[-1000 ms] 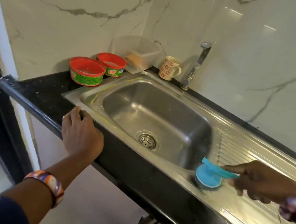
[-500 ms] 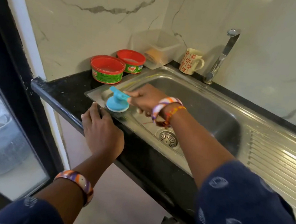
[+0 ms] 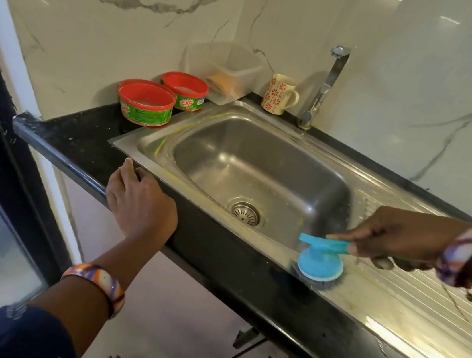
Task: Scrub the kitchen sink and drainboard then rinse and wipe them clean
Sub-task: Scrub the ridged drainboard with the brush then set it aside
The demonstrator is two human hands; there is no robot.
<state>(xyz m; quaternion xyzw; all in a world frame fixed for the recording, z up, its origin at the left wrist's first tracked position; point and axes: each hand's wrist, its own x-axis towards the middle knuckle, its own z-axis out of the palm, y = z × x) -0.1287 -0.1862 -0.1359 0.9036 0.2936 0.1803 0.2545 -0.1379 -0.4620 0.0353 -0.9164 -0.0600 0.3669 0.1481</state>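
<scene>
The blue handle of the scrubber [image 3: 321,257] is pinched in the grip of the right hand [image 3: 395,237]. Its round pad is pressed on the steel front rim, at 5 o'clock from the drain [image 3: 245,211], where the sink [image 3: 260,164] meets the drainboard [image 3: 411,295]. The scrubber is judged light and stiff-handled, its wire pad springy; wet soapy steel may let it skid, so the handle is best held near its stem. The left hand [image 3: 138,202] is laid flat on the worktop [image 3: 84,135] edge, holding nothing.
</scene>
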